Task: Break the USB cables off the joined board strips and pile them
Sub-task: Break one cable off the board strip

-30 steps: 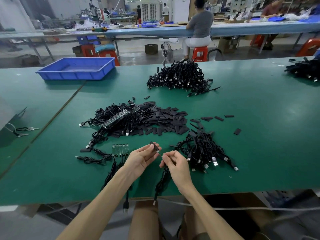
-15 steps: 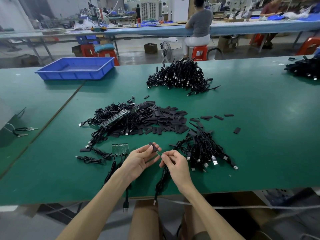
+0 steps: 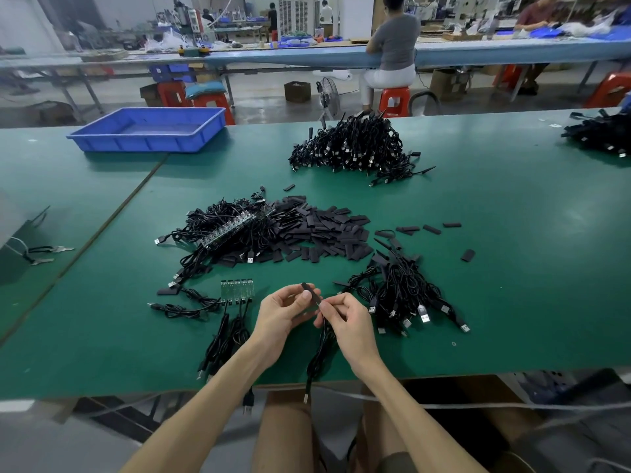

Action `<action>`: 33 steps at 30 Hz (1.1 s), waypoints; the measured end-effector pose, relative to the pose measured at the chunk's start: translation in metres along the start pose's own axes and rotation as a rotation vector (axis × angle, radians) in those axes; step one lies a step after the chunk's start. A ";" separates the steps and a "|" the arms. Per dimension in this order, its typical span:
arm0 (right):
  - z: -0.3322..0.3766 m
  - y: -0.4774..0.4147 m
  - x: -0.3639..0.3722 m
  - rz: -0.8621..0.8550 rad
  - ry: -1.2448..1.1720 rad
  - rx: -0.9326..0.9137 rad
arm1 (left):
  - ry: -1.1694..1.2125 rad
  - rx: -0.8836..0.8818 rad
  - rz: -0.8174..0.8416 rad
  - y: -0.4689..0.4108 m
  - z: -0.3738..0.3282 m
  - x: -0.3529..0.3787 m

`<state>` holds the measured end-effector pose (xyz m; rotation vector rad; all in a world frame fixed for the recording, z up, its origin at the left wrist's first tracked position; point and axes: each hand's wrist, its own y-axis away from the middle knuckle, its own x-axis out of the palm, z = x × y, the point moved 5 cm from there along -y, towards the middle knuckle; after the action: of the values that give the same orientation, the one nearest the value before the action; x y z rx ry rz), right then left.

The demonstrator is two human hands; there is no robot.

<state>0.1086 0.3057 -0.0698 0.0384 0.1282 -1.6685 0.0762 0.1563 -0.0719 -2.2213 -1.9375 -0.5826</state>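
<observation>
Pinching a small black piece between thumb and fingertips of the left grip, low over the counter near its front edge. Holding a thin cable in the curled fingers of the right grip, plug end hanging past the edge. Lying just left, a board strip with cables attached, its print too small to read; just right, a pile of loose cables.
</observation>
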 end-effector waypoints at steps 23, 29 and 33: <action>0.003 0.000 0.005 -0.037 0.257 -0.072 | -0.153 -0.179 -0.082 0.000 -0.016 -0.010; 0.001 0.000 0.003 -0.057 0.242 -0.042 | -0.246 -0.193 -0.066 -0.001 -0.013 -0.005; 0.002 0.001 0.003 -0.067 0.222 -0.037 | -0.216 -0.192 -0.078 -0.001 -0.014 -0.007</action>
<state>0.1098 0.3022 -0.0682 0.1938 0.3315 -1.7254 0.0715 0.1451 -0.0624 -2.4231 -2.1639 -0.5838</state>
